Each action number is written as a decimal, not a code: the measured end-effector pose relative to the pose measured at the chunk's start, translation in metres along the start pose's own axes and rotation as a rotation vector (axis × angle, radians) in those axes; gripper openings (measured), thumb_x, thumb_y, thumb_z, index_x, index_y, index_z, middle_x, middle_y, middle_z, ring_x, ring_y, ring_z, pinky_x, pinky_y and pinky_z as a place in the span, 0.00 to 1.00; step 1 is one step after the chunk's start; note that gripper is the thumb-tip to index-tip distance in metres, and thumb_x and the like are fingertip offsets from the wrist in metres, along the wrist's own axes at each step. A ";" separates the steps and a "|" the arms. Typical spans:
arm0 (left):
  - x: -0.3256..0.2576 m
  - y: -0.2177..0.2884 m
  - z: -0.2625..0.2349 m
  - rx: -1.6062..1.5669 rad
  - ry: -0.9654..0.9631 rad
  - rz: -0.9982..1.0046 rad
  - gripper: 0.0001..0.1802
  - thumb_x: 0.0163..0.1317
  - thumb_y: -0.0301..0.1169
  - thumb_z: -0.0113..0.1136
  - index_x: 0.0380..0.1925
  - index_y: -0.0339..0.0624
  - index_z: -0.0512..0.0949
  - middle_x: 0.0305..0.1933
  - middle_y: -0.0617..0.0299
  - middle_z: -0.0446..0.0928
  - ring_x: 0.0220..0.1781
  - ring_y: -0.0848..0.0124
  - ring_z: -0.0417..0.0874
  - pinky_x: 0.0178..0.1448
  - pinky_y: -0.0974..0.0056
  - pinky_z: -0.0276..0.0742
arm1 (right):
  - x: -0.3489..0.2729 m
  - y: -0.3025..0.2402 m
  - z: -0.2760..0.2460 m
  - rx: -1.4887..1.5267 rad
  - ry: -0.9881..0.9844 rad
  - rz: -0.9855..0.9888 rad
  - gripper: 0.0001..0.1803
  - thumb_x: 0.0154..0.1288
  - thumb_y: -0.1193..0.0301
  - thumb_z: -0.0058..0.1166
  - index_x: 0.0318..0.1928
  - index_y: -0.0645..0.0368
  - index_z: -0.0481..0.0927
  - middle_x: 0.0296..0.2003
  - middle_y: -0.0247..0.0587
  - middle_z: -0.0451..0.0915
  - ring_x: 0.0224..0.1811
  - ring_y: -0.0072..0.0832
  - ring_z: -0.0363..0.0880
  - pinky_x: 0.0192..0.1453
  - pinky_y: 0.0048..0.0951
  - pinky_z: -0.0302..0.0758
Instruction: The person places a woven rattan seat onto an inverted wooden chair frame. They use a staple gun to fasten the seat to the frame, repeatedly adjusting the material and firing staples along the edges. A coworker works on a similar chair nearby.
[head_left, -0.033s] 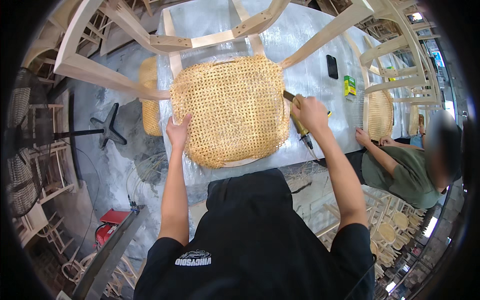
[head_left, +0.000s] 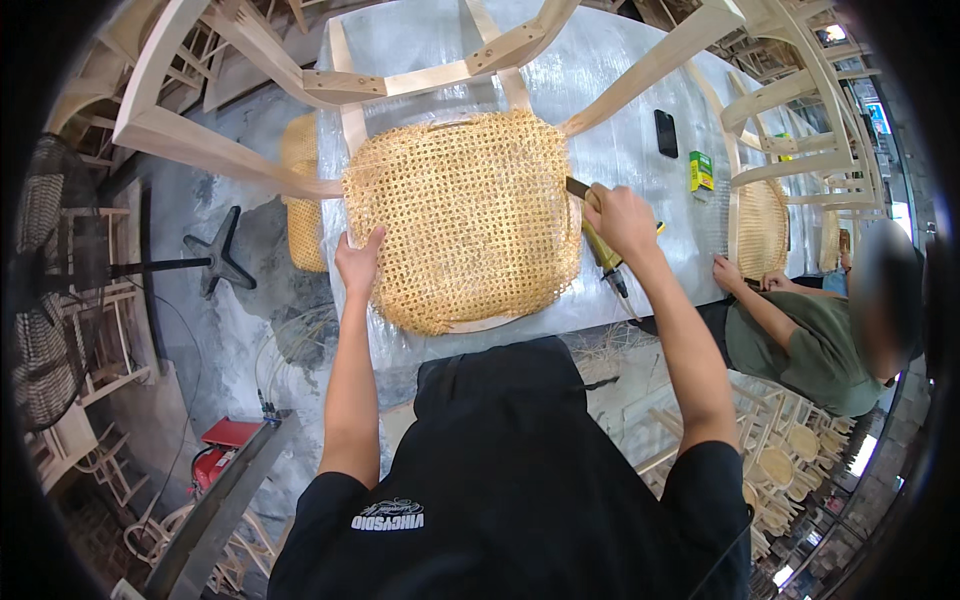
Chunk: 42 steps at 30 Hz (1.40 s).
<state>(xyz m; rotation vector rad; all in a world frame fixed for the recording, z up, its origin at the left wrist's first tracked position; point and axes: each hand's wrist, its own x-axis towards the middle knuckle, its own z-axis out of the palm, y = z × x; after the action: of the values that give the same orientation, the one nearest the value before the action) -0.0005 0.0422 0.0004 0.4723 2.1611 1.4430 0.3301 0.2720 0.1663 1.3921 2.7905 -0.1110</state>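
A chair seat covered in woven cane (head_left: 460, 220) lies in front of me on the table, its cane edge frayed all round. At the seat's left edge is my left hand (head_left: 358, 264), thumb on top and the other fingers mostly hidden beneath the rim. My right hand (head_left: 624, 222) is closed round a flat, dark-bladed tool (head_left: 579, 188), whose tip touches or nearly touches the seat's right edge. Just below that hand, a yellow tool with a black tip (head_left: 606, 262) rests on the table. The pale wooden chair frame (head_left: 430, 78) extends beyond the seat.
Plastic film covers the table (head_left: 600, 150). On it lie a black phone (head_left: 665, 133) and a green-yellow box (head_left: 701, 172). To the right, a co-worker (head_left: 800, 335) handles another cane chair seat (head_left: 762, 222). A black star-shaped stand base (head_left: 219, 254) is at left.
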 end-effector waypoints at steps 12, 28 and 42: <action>-0.002 -0.001 0.001 0.031 0.008 -0.024 0.28 0.56 0.43 0.78 0.46 0.30 0.81 0.43 0.51 0.87 0.42 0.65 0.86 0.50 0.59 0.80 | 0.035 0.012 0.010 -0.155 -0.087 -0.207 0.10 0.57 0.64 0.60 0.28 0.57 0.84 0.24 0.52 0.83 0.28 0.48 0.85 0.34 0.47 0.83; -0.003 0.009 0.003 0.116 0.008 -0.112 0.26 0.57 0.37 0.78 0.49 0.30 0.80 0.42 0.53 0.86 0.40 0.67 0.85 0.48 0.62 0.80 | 0.074 -0.012 -0.004 -0.195 -0.302 -0.377 0.06 0.56 0.75 0.56 0.27 0.60 0.84 0.28 0.51 0.85 0.30 0.46 0.88 0.34 0.42 0.85; 0.000 0.004 0.005 -0.044 -0.015 0.023 0.27 0.57 0.38 0.78 0.49 0.28 0.80 0.44 0.52 0.86 0.42 0.66 0.85 0.50 0.61 0.80 | 0.047 -0.007 0.007 -0.176 -0.215 -0.151 0.05 0.57 0.73 0.59 0.31 0.58 0.86 0.33 0.53 0.87 0.37 0.48 0.89 0.40 0.46 0.86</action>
<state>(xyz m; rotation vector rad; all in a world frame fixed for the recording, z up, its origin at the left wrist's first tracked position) 0.0022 0.0472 0.0031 0.4919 2.1139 1.4912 0.2962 0.3054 0.1576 1.0627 2.6504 -0.0156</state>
